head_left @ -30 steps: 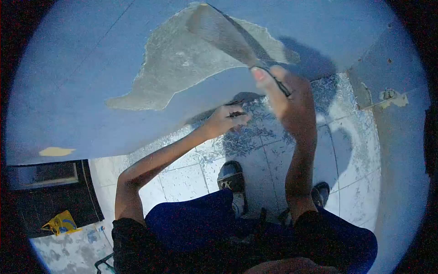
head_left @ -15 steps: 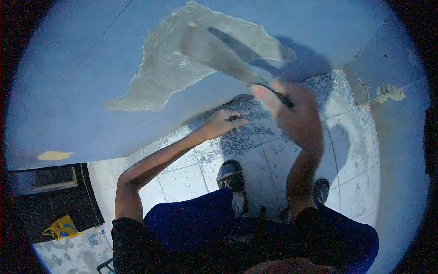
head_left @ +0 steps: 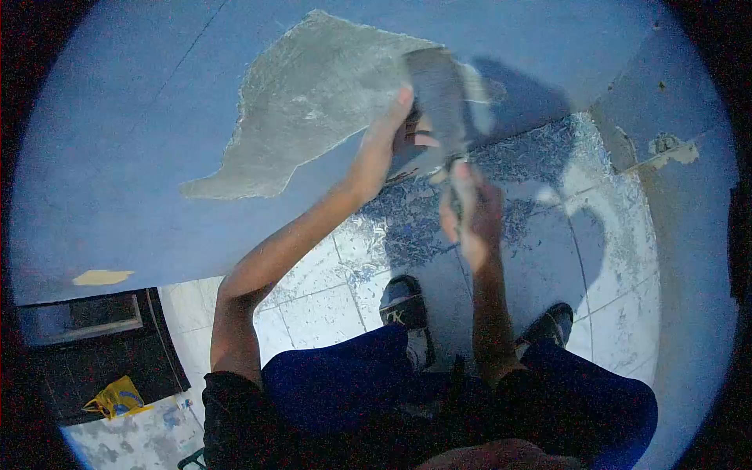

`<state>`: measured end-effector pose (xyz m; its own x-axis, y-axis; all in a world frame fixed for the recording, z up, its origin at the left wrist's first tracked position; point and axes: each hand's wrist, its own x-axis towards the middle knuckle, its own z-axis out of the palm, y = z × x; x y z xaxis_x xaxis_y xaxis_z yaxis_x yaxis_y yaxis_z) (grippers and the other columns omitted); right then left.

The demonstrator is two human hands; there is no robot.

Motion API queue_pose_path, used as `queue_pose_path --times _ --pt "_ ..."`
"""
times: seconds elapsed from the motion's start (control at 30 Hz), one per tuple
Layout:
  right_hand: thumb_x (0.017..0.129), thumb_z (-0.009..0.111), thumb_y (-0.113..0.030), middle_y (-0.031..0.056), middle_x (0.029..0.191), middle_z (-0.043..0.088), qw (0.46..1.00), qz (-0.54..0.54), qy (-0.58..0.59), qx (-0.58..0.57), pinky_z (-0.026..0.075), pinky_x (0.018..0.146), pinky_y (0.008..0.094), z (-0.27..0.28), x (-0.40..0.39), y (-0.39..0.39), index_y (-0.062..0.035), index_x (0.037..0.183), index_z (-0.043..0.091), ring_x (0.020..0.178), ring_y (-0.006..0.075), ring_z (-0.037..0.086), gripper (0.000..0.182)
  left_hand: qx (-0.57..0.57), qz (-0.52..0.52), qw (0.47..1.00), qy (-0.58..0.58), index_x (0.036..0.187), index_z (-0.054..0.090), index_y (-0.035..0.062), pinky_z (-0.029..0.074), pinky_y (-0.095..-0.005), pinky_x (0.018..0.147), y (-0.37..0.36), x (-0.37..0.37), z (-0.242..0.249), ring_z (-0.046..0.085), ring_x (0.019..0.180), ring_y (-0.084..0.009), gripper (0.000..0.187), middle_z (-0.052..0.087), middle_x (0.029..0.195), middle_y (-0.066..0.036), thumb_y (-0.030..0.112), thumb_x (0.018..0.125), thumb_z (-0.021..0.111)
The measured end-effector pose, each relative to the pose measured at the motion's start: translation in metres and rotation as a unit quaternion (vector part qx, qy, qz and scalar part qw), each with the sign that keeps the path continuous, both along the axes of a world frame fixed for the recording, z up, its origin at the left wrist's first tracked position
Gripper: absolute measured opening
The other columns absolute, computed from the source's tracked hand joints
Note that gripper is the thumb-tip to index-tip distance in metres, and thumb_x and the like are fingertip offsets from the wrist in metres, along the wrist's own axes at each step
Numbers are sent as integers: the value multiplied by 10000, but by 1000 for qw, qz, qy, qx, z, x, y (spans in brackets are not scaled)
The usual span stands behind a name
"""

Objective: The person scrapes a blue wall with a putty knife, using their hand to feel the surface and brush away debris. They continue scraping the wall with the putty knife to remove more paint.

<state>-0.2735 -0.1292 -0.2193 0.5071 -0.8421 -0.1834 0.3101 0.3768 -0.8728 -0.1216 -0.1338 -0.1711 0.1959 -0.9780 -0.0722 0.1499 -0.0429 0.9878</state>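
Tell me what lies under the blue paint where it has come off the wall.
Bare grey plaster shows in a large ragged patch of the blue wall. The scraper blade, held by the right hand with the left hand against it, hides the patch's right edge.

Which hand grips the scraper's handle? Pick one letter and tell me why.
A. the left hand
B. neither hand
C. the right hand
C: the right hand is closed around the handle of the scraper, while the left hand is raised to the side of the blade, in front of the bare grey patch on the blue wall.
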Motion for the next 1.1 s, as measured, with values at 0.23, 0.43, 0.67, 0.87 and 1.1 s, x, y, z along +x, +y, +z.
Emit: queue_pose_path --times 0.23,0.43,0.67,0.87,1.1 --pt "952 438 -423 -9 422 339 996 51 -43 61 209 295 227 11 10 11 -30 778 506 287 75 270 436 -21 66 997 -28 980 599 -58 398 -232 416 -19 -30 15 475 402 -119 532 559 589 -63 414 972 352" --pt "956 439 -417 -19 424 321 997 1 -60 57 196 292 220 13 21 16 -38 783 483 287 69 258 419 -16 80 994 -68 858 634 -49 345 -227 390 -24 -33 15 425 371 -108 503 506 511 -47 359 974 365" --pt "960 461 -352 -15 461 363 995 -36 -68 59 190 293 218 18 32 22 -52 796 480 311 53 259 342 -16 87 993 -72 812 612 -29 323 -217 332 -25 -32 23 373 319 -94 490 456 471 -19 375 970 385" --pt "959 456 -371 -11 462 368 989 9 -109 97 199 296 218 14 29 14 -53 802 502 313 65 293 358 -27 98 989 -108 777 606 -11 309 -229 334 -30 -32 26 371 329 -93 470 462 478 -20 373 963 409" --pt "943 456 -441 -22 466 355 996 2 -53 73 205 302 221 11 17 2 -60 766 495 311 70 287 422 -12 113 992 -61 752 585 19 307 -231 346 -39 -42 27 376 335 -96 452 456 477 -21 382 957 410"
